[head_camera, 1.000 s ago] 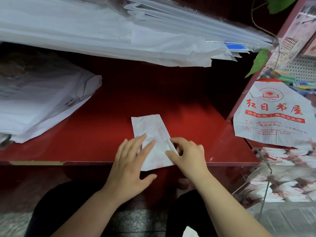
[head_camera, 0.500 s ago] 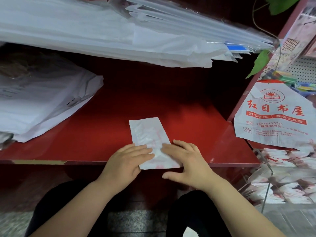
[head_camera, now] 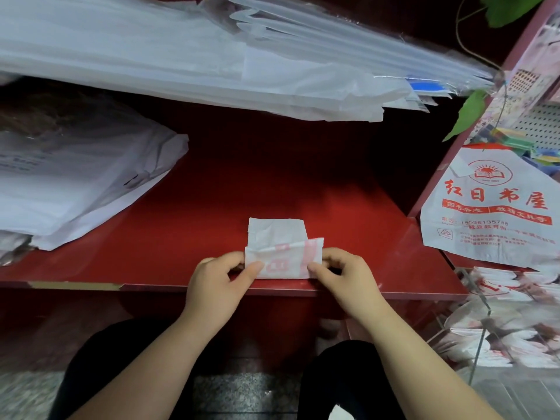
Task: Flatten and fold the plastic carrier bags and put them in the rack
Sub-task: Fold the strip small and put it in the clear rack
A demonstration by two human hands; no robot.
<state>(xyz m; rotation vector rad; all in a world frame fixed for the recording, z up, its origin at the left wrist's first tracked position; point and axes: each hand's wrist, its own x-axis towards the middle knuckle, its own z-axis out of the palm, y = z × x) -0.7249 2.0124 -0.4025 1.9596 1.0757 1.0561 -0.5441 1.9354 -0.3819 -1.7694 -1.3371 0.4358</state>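
Crinkly folded plastic bag, both hands' pinch.

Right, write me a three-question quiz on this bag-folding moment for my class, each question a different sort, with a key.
1. True or false: the left hand and the right hand both pinch the folded bag.
2. The folded bag lies on: A) the red counter; B) the floor; C) a chair.
3. Fill in: the printed bag with red lettering hangs on the person's ____ side.
Key: 1 true; 2 A; 3 right.
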